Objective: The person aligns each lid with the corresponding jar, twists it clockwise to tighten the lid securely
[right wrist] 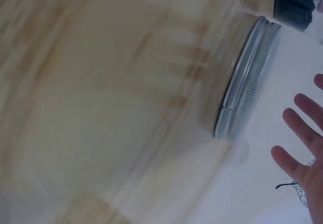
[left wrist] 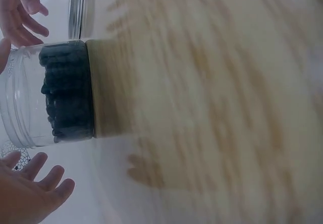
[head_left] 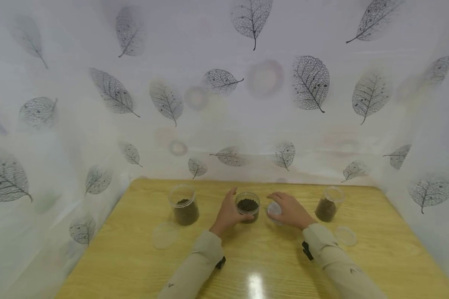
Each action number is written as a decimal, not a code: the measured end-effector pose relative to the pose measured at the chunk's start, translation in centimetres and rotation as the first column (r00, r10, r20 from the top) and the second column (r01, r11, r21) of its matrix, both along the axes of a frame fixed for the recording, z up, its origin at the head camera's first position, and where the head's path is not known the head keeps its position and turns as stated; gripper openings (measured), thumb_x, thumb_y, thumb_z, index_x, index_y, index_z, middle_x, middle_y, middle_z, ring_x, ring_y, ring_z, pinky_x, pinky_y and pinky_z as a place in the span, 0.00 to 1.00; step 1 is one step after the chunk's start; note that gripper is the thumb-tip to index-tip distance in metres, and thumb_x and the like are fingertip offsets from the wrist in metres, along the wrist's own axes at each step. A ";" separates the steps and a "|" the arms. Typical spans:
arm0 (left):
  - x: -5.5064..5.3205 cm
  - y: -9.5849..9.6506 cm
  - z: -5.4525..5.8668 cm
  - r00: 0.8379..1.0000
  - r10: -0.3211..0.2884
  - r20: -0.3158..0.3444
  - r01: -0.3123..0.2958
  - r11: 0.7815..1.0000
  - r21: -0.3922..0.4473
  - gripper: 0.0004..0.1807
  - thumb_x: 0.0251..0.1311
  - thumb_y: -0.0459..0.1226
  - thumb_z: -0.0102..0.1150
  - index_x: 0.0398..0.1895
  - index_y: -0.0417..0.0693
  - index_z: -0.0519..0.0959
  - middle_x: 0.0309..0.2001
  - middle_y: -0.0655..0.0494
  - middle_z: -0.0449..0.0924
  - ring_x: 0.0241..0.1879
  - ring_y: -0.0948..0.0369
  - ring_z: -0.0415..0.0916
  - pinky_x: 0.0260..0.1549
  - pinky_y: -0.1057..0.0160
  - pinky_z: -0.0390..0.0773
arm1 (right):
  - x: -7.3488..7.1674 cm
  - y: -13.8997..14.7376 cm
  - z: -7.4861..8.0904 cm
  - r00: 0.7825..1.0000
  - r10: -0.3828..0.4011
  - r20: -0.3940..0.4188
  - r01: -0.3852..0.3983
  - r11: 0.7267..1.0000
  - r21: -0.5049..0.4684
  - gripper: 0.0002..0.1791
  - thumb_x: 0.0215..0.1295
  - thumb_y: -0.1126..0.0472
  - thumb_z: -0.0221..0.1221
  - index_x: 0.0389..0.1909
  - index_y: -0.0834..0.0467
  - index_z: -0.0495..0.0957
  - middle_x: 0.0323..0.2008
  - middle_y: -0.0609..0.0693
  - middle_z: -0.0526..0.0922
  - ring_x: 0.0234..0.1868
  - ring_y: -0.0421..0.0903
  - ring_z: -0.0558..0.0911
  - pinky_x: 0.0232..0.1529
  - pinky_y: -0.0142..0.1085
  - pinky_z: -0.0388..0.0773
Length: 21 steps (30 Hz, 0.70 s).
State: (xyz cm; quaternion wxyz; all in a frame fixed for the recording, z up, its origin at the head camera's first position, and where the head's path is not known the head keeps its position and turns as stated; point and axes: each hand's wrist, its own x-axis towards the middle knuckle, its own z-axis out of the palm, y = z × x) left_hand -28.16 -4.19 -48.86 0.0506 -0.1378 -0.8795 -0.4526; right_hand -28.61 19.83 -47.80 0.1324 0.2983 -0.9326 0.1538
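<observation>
A clear jar point(head_left: 251, 218) partly filled with dark granules point(left wrist: 70, 90) stands upright at the middle of the table. My left hand point(head_left: 229, 212) is around its left side with thumb and fingers spread. In the left wrist view, a gap shows between that hand's fingers point(left wrist: 48, 181) and the jar wall. Just right of the jar lies a round lid point(head_left: 274, 209) with a ridged, silvery rim, flat on the table. Over the lid hovers my right hand point(head_left: 289, 209). Its fingers point(right wrist: 303, 128) are spread apart from the lid in the right wrist view.
A larger clear jar point(head_left: 186, 212) with dark contents stands at the left, a translucent round lid point(head_left: 165, 236) before it. On the right are a slimmer jar point(head_left: 326, 209) with dark contents and another round lid point(head_left: 346, 236). Leaf-patterned sheeting point(head_left: 224, 116) surrounds the wooden table point(head_left: 269, 257).
</observation>
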 end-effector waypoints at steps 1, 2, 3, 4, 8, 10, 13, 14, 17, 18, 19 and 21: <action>0.0 0.0 0.0 1.000 -0.003 0.004 0.003 1.000 0.011 0.61 0.33 0.46 0.79 0.70 0.38 0.52 0.65 0.35 0.62 0.63 0.41 0.63 0.61 0.42 0.66 | -0.1 0.0 -0.1 1.000 -0.003 0.003 0.003 1.000 0.009 0.32 0.53 0.48 0.66 0.56 0.59 0.73 0.55 0.57 0.77 0.54 0.58 0.77 0.55 0.55 0.72; 0.0 0.0 0.0 1.000 -0.007 0.007 0.007 1.000 0.018 0.61 0.32 0.45 0.79 0.70 0.38 0.52 0.64 0.35 0.62 0.63 0.41 0.63 0.61 0.42 0.66 | -0.2 0.0 -0.3 1.000 -0.003 0.008 0.003 1.000 0.013 0.32 0.53 0.47 0.66 0.57 0.59 0.73 0.55 0.57 0.77 0.54 0.58 0.77 0.55 0.55 0.72; 0.0 0.0 -0.1 1.000 -0.011 0.015 0.011 1.000 0.021 0.61 0.32 0.45 0.79 0.70 0.38 0.52 0.64 0.35 0.62 0.63 0.42 0.63 0.61 0.42 0.66 | -0.3 0.1 -0.4 1.000 -0.001 0.013 0.001 1.000 0.012 0.32 0.53 0.47 0.66 0.57 0.59 0.73 0.55 0.57 0.77 0.54 0.58 0.77 0.55 0.55 0.72; -0.1 0.0 -0.1 1.000 -0.018 0.020 0.017 1.000 0.026 0.61 0.32 0.45 0.79 0.70 0.39 0.53 0.64 0.36 0.63 0.63 0.42 0.64 0.60 0.42 0.66 | -0.4 0.1 -0.4 1.000 0.001 0.020 -0.001 1.000 0.010 0.33 0.52 0.47 0.66 0.57 0.59 0.73 0.55 0.58 0.77 0.54 0.58 0.77 0.55 0.55 0.72; -0.3 0.0 -0.3 0.997 -0.044 0.056 0.042 0.998 0.040 0.60 0.32 0.44 0.79 0.70 0.41 0.52 0.63 0.38 0.65 0.62 0.44 0.65 0.60 0.43 0.67 | -0.7 0.2 -0.7 0.999 -0.002 0.038 0.002 1.000 0.007 0.33 0.51 0.47 0.66 0.56 0.59 0.73 0.55 0.58 0.77 0.53 0.58 0.77 0.55 0.55 0.73; -0.4 0.1 -0.4 0.996 -0.055 0.064 0.052 0.998 0.045 0.60 0.32 0.43 0.79 0.70 0.40 0.52 0.63 0.38 0.65 0.61 0.44 0.66 0.60 0.43 0.67 | -0.8 0.2 -0.9 0.999 -0.013 0.047 0.012 1.000 0.020 0.33 0.50 0.47 0.67 0.56 0.58 0.73 0.55 0.58 0.77 0.53 0.58 0.77 0.54 0.55 0.73; -0.7 0.2 -0.6 0.996 -0.061 0.065 0.058 0.998 0.036 0.61 0.31 0.43 0.80 0.70 0.40 0.52 0.62 0.37 0.66 0.60 0.44 0.67 0.60 0.44 0.68 | -1.0 0.3 -1.1 0.998 -0.024 0.063 0.022 0.999 0.033 0.34 0.49 0.47 0.68 0.56 0.58 0.73 0.55 0.59 0.77 0.53 0.58 0.77 0.52 0.55 0.74; -0.8 0.2 -0.7 0.996 -0.060 0.064 0.058 0.998 0.032 0.61 0.31 0.44 0.80 0.70 0.40 0.53 0.62 0.38 0.66 0.60 0.44 0.67 0.59 0.44 0.68 | -0.9 0.4 -1.1 0.997 -0.025 0.069 0.023 0.999 0.033 0.34 0.49 0.47 0.68 0.56 0.58 0.73 0.55 0.59 0.76 0.53 0.58 0.77 0.52 0.55 0.74; -0.9 0.3 -0.9 0.996 -0.061 0.066 0.059 0.998 0.029 0.61 0.30 0.44 0.80 0.69 0.41 0.53 0.62 0.38 0.66 0.60 0.44 0.68 0.60 0.45 0.68 | -1.0 0.4 -1.2 0.997 -0.023 0.080 0.020 0.999 0.036 0.35 0.48 0.47 0.68 0.56 0.58 0.73 0.55 0.60 0.76 0.53 0.58 0.77 0.51 0.55 0.75; -1.0 0.3 -0.9 0.996 -0.061 0.068 0.059 0.998 0.028 0.60 0.30 0.44 0.80 0.69 0.41 0.53 0.63 0.38 0.66 0.61 0.44 0.67 0.60 0.45 0.68 | -1.0 0.4 -1.2 0.996 -0.022 0.086 0.019 0.999 0.037 0.35 0.48 0.47 0.69 0.56 0.58 0.73 0.55 0.60 0.76 0.53 0.59 0.77 0.51 0.56 0.75; -1.0 0.3 -1.0 0.996 -0.063 0.068 0.061 0.998 0.030 0.60 0.31 0.43 0.80 0.69 0.41 0.53 0.63 0.37 0.66 0.61 0.44 0.67 0.60 0.45 0.68 | -1.1 0.4 -1.2 0.996 -0.023 0.092 0.019 0.999 0.040 0.35 0.47 0.47 0.69 0.56 0.58 0.73 0.55 0.61 0.76 0.52 0.59 0.77 0.50 0.56 0.75; -1.1 0.3 -1.1 0.995 -0.067 0.072 0.064 0.997 0.036 0.60 0.31 0.43 0.80 0.68 0.41 0.53 0.63 0.37 0.66 0.62 0.44 0.66 0.61 0.45 0.67 | -1.2 0.5 -1.3 0.994 -0.024 0.106 0.020 0.999 0.046 0.36 0.46 0.48 0.69 0.57 0.59 0.72 0.55 0.61 0.76 0.52 0.60 0.77 0.50 0.56 0.75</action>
